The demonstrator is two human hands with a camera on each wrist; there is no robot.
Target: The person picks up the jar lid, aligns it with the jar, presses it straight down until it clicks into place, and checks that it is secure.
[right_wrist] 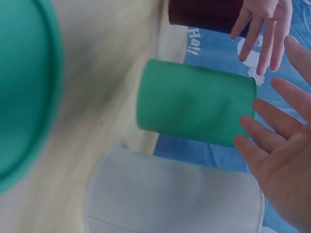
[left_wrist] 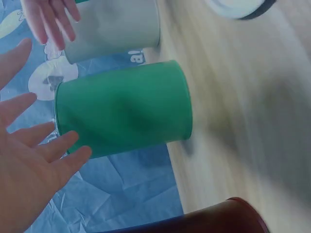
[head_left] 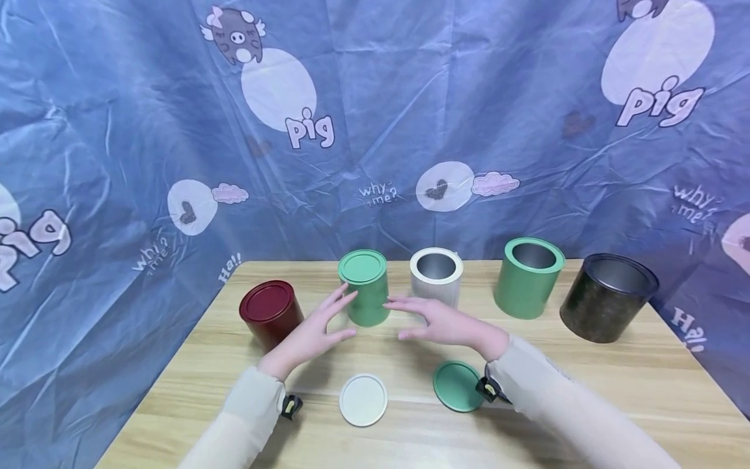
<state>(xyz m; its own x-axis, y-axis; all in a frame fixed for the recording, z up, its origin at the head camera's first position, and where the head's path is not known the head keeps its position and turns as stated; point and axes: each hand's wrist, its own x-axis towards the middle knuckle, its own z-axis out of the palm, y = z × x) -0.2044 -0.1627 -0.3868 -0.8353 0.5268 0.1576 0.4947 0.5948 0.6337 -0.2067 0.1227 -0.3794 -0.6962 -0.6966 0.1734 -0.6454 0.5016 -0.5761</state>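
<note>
A green can (head_left: 369, 306) with its lid on stands upright at the back of the table, between my two hands. My left hand (head_left: 310, 335) is held at its left side with the fingers spread and extended. On the other side my right hand (head_left: 442, 324) reaches toward it, fingers also extended. Neither hand grips anything; whether fingertips graze the can I cannot tell. In the left wrist view, the green can (left_wrist: 124, 109) lies just beyond the left fingers. An uncovered white can (head_left: 448, 293) stands behind the right hand, partly hidden by it.
A dark red can (head_left: 267, 303) with a lid stands left, beside my left forearm. At right are an uncovered green can (head_left: 526, 290) and an open black can (head_left: 603, 303). A white lid (head_left: 363, 400) and a green lid (head_left: 457, 386) lie in front on the wooden table (head_left: 410, 436).
</note>
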